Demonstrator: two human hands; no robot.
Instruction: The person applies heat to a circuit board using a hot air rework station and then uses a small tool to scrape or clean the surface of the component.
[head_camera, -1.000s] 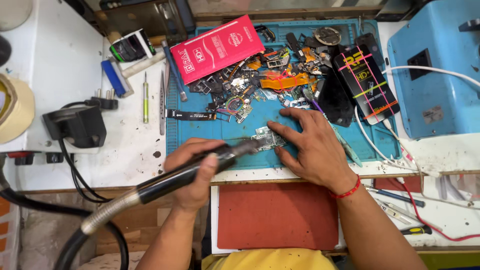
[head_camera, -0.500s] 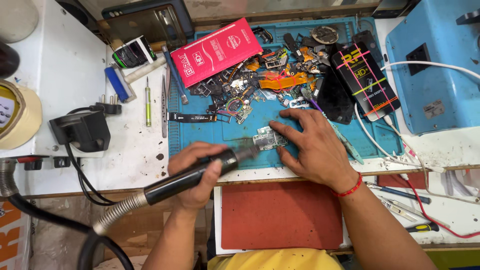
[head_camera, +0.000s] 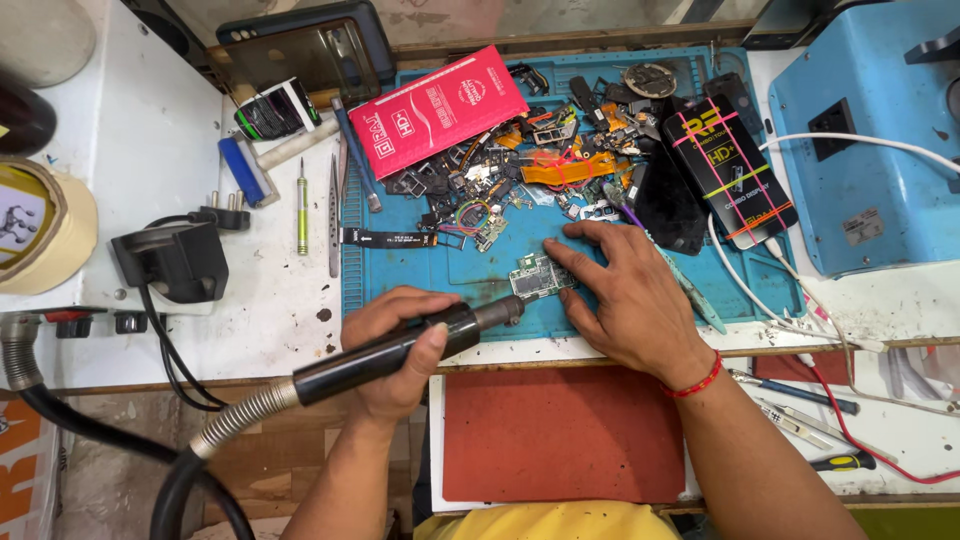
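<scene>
My left hand grips a black hot-air wand with a ribbed hose; its nozzle points at a small green circuit board on the blue work mat. My right hand lies flat on the mat, fingertips pressing the board's right edge. A red thread band circles that wrist.
A heap of small phone parts and flex cables covers the mat's far half. A red flat packet, a black boxed screen, tweezers and a screwdriver, a blue machine and a tape roll surround it. A red pad lies below.
The view has shifted slightly. Both hands stay on the wand and the board, with the nozzle held close to the board.
</scene>
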